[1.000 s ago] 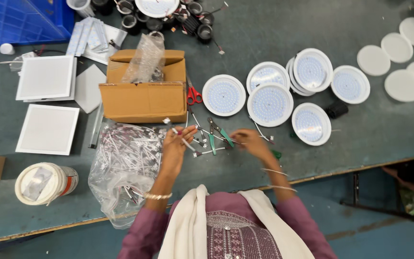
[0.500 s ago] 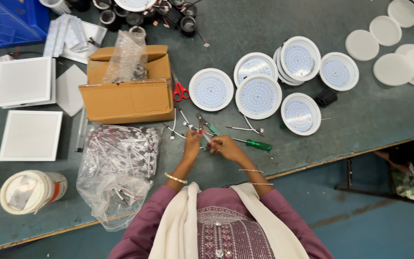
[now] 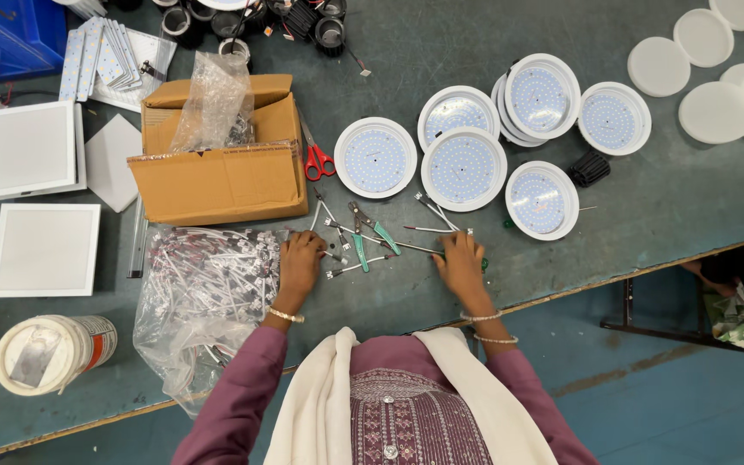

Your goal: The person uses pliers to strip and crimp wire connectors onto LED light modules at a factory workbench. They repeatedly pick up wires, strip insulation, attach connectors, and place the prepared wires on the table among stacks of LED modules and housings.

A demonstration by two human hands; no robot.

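While the left hand (image 3: 300, 265) rests fingers-down on thin wire leads (image 3: 346, 267), its grip unclear, the right hand (image 3: 461, 267) covers a green-handled screwdriver (image 3: 482, 263); leads look light, floppy, best pinched mid-length.

On your bench: an open cardboard box (image 3: 221, 176) with a clear bag inside, red-handled scissors (image 3: 317, 160) just beside its right edge. Two square white panels (image 3: 43, 250) sit left, a white tub (image 3: 49, 351) below them. Blue crate (image 3: 6, 34) top left. Plain white discs (image 3: 716, 112) top right, well apart from you.
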